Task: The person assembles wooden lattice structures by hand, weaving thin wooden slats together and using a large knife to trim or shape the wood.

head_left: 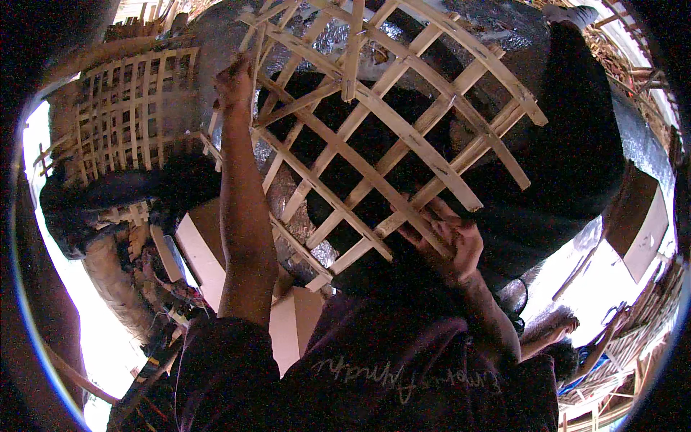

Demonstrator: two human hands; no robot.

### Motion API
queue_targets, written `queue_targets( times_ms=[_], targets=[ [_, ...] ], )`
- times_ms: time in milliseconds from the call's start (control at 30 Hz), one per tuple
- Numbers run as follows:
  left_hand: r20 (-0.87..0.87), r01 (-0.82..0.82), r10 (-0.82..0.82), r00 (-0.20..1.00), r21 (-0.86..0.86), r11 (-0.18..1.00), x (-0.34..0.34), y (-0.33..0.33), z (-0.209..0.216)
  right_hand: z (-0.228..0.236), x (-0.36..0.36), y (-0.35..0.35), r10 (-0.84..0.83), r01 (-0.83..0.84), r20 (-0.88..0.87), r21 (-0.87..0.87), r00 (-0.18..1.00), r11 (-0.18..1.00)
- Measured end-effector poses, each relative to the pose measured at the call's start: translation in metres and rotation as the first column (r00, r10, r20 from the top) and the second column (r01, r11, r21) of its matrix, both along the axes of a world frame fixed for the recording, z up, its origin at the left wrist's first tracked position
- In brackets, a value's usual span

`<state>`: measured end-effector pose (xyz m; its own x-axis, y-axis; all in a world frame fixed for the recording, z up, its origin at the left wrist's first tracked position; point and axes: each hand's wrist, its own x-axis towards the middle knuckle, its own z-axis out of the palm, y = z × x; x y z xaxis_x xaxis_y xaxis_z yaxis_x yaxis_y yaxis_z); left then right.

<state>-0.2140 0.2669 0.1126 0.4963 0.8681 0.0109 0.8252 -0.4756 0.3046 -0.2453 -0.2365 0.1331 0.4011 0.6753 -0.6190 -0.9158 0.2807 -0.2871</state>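
A diagonal lattice of pale wooden strips [407, 137] fills the upper middle, its strips crossing in open squares with loose ends along the right and lower edges. My left arm is stretched up, and my left hand [234, 84] is closed at the lattice's left edge, by an upright strip. At the lower right edge, my right hand [453, 241] wraps round a strip, with some fingers behind it. Dark cloth shows through the openings. One short strip [353, 50] stands out across the upper part of the lattice.
Another wooden lattice [137, 115] with smaller squares lies at the left. Cardboard boxes sit below my left arm and at the right [643, 234]. Another person's hand [563, 330] shows at the lower right, near piled strips [640, 353].
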Motion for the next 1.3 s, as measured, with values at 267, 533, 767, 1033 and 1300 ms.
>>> queue_targets(
  times_ms=[267, 533, 767, 1033, 1300],
  targets=[
    [-0.007, -0.112, 0.112, 0.994, -0.164, 0.980, 0.000, 0.008, -0.003, 0.022, 0.014, 0.016, -0.029, 0.030, -0.035, 0.049, 0.999, 0.998],
    [0.047, -0.003, 0.002, 0.999, 0.019, 1.000, -0.013, 0.039, -0.025, 0.015, 0.003, 0.013, -0.064, 0.057, 0.253, 0.034, 0.965, 0.998],
    [-0.094, 0.002, 0.004, 0.996, 0.069, 0.998, -0.002, 0.033, -0.028, -0.004, -0.001, 0.010, 0.065, -0.004, 0.390, -0.157, 0.918, 0.988],
    [0.114, 0.026, -0.030, 0.993, 0.038, 0.999, 0.005, 0.004, -0.004, -0.001, 0.001, 0.029, 0.020, 0.109, 0.383, -0.312, 0.923, 0.944],
    [0.236, -0.053, 0.044, 0.971, 0.032, 0.998, 0.006, -0.021, 0.015, -0.030, -0.004, 0.010, -0.020, 0.062, 0.166, -0.252, 0.986, 0.966]
  ],
)
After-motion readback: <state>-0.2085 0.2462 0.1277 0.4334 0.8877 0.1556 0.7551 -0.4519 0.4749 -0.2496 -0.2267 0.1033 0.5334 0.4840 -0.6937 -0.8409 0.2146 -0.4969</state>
